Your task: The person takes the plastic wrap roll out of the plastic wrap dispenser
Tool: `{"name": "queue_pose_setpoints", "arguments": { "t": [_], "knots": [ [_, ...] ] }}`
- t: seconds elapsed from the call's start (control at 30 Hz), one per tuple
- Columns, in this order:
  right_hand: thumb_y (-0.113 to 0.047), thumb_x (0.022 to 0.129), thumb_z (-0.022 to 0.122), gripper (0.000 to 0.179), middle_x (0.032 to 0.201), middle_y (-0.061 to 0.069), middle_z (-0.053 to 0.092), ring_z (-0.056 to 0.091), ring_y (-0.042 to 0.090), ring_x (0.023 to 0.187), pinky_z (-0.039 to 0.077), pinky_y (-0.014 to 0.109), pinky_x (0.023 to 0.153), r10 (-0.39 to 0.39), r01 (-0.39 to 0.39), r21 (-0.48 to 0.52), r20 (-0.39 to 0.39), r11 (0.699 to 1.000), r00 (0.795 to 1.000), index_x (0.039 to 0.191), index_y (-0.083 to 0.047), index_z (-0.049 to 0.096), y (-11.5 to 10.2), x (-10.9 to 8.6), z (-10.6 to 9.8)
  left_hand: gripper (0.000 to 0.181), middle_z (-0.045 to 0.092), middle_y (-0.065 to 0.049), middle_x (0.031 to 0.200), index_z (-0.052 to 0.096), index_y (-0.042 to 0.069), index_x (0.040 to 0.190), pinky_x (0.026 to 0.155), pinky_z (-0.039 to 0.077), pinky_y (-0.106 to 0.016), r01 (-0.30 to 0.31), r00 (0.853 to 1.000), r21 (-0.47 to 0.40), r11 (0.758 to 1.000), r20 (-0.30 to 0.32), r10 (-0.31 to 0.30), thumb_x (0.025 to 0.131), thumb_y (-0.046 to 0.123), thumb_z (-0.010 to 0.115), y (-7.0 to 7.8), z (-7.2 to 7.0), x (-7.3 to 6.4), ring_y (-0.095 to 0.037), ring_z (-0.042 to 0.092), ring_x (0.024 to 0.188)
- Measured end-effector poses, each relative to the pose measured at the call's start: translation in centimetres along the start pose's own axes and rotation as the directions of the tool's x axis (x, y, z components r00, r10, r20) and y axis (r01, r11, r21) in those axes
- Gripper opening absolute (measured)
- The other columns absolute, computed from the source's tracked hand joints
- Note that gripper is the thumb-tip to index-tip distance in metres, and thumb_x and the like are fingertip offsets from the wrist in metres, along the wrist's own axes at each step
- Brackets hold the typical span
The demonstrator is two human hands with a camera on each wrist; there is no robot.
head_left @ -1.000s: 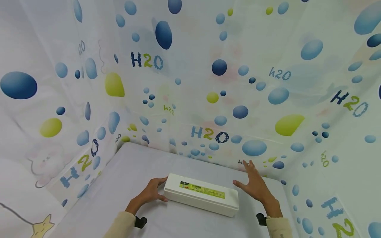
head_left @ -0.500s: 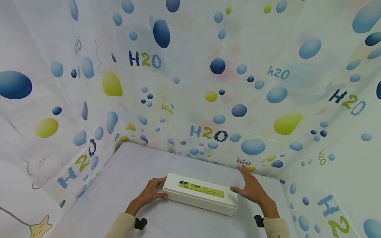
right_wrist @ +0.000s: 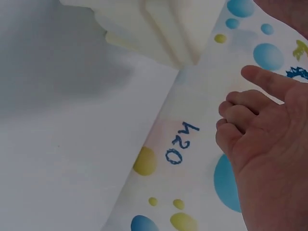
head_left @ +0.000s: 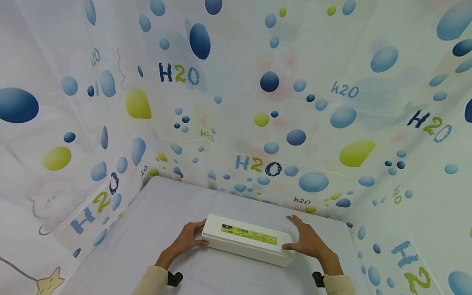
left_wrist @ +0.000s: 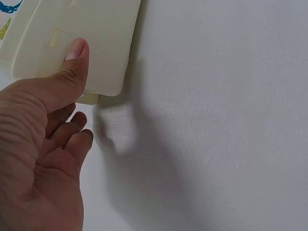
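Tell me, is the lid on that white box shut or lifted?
Shut: the lid sits flat and flush on the white box, with no gap showing along its edge.

The box (head_left: 248, 241) looks like smooth, matt cream plastic with a glossy paper label (head_left: 248, 234). The worktop (head_left: 155, 221) wears matt white woven cloth; the curtain (head_left: 258, 102) is thin printed fabric.
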State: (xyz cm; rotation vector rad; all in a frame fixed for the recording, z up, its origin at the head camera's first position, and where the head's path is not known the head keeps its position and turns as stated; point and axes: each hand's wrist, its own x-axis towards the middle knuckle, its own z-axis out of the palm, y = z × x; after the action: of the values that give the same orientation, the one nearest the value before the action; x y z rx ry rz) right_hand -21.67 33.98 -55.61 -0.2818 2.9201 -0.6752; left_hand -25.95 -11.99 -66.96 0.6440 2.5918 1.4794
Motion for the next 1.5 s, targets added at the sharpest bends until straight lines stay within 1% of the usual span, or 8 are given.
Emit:
{"name": "queue_pose_setpoints", "arguments": {
  "t": [0.17, 0.37, 0.57, 0.7, 0.87, 1.1, 1.33, 1.5],
  "knots": [
    [-0.05, 0.069, 0.102, 0.115, 0.167, 0.031, 0.047, 0.052, 0.06, 0.146, 0.046, 0.08, 0.115, -0.025, 0.025, 0.021, 0.032, 0.999, 0.999, 0.162, -0.006, 0.05, -0.4, 0.0, 1.2, 0.095, 0.05, -0.029, 0.163, 0.045, -0.012, 0.158, 0.117, 0.052, -0.057, 0.009, 1.0, -0.037, 0.999, 0.007, -0.009, 0.081, 0.009, 0.096, -0.1, 0.2, -0.2, -0.051, 0.058, 0.145],
    [-0.044, 0.063, 0.106, 0.119, 0.165, 0.031, 0.051, 0.056, 0.057, 0.144, 0.049, 0.076, 0.114, -0.065, 0.063, 0.033, 0.058, 0.997, 0.996, 0.16, -0.002, 0.051, -0.7, 0.1, 2.3, 0.094, 0.045, -0.033, 0.164, 0.039, -0.015, 0.16, 0.117, 0.051, -0.056, -0.015, 0.999, -0.118, 0.993, 0.042, 0.02, 0.085, 0.004, 0.092, -0.3, 0.3, -0.1, -0.052, 0.059, 0.144],
    [-0.034, 0.058, 0.11, 0.12, 0.165, 0.026, 0.053, 0.054, 0.054, 0.146, 0.045, 0.074, 0.12, -0.035, 0.033, 0.041, 0.063, 0.999, 0.997, 0.158, -0.001, 0.053, -1.3, 0.1, 2.8, 0.094, 0.042, -0.035, 0.165, 0.037, -0.016, 0.16, 0.118, 0.05, -0.054, -0.014, 0.998, -0.157, 0.988, 0.056, 0.023, 0.086, 0.001, 0.091, -0.2, 0.2, 0.0, -0.054, 0.056, 0.145],
    [-0.03, 0.057, 0.111, 0.115, 0.157, 0.024, 0.061, 0.06, 0.049, 0.139, 0.048, 0.07, 0.119, -0.029, 0.029, -0.004, 0.059, 1.0, 0.998, 0.154, 0.0, 0.057, -1.7, 0.1, 2.9, 0.094, 0.041, -0.035, 0.166, 0.035, -0.016, 0.161, 0.118, 0.051, -0.053, -0.012, 0.998, -0.173, 0.985, 0.065, 0.023, 0.087, 0.001, 0.09, -0.3, 0.1, -0.1, -0.054, 0.055, 0.146],
    [-0.029, 0.06, 0.109, 0.103, 0.141, 0.019, 0.071, 0.066, 0.037, 0.121, 0.054, 0.064, 0.11, -0.05, 0.055, -0.073, 0.068, 0.996, 0.996, 0.147, 0.001, 0.062, -1.9, 0.2, 2.9, 0.094, 0.04, -0.036, 0.166, 0.034, -0.016, 0.161, 0.116, 0.053, -0.05, -0.004, 0.997, -0.203, 0.979, 0.073, 0.02, 0.087, 0.0, 0.089, -0.5, 0.2, 0.1, -0.054, 0.055, 0.145],
    [-0.028, 0.059, 0.108, 0.093, 0.119, 0.01, 0.078, 0.062, 0.023, 0.099, 0.056, 0.054, 0.092, -0.082, 0.088, -0.105, 0.06, 0.991, 0.995, 0.138, 0.002, 0.07, -1.9, 0.8, 2.9, 0.095, 0.04, -0.035, 0.166, 0.034, -0.016, 0.161, 0.115, 0.054, -0.049, 0.006, 0.997, -0.21, 0.978, 0.071, 0.009, 0.087, 0.001, 0.09, -0.8, 0.4, 0.1, -0.054, 0.055, 0.145],
    [-0.029, 0.056, 0.109, 0.089, 0.111, 0.007, 0.079, 0.059, 0.019, 0.092, 0.054, 0.046, 0.084, -0.079, 0.083, -0.09, 0.048, 0.992, 0.996, 0.134, -0.002, 0.075, -1.7, 1.1, 2.8, 0.095, 0.04, -0.037, 0.165, 0.035, -0.017, 0.16, 0.114, 0.057, -0.047, -0.003, 0.998, -0.189, 0.982, 0.062, 0.015, 0.086, 0.003, 0.091, -0.6, 0.3, -0.1, -0.056, 0.055, 0.144],
    [-0.029, 0.056, 0.108, 0.087, 0.109, 0.006, 0.079, 0.06, 0.019, 0.091, 0.054, 0.046, 0.082, -0.094, 0.098, -0.098, 0.04, 0.99, 0.995, 0.132, -0.003, 0.075, -1.6, 1.0, 2.7, 0.095, 0.041, -0.037, 0.165, 0.035, -0.017, 0.16, 0.114, 0.056, -0.048, 0.007, 0.998, -0.179, 0.984, 0.065, 0.005, 0.086, 0.003, 0.091, -0.6, 0.3, 0.0, -0.056, 0.055, 0.144]
  ]
}}
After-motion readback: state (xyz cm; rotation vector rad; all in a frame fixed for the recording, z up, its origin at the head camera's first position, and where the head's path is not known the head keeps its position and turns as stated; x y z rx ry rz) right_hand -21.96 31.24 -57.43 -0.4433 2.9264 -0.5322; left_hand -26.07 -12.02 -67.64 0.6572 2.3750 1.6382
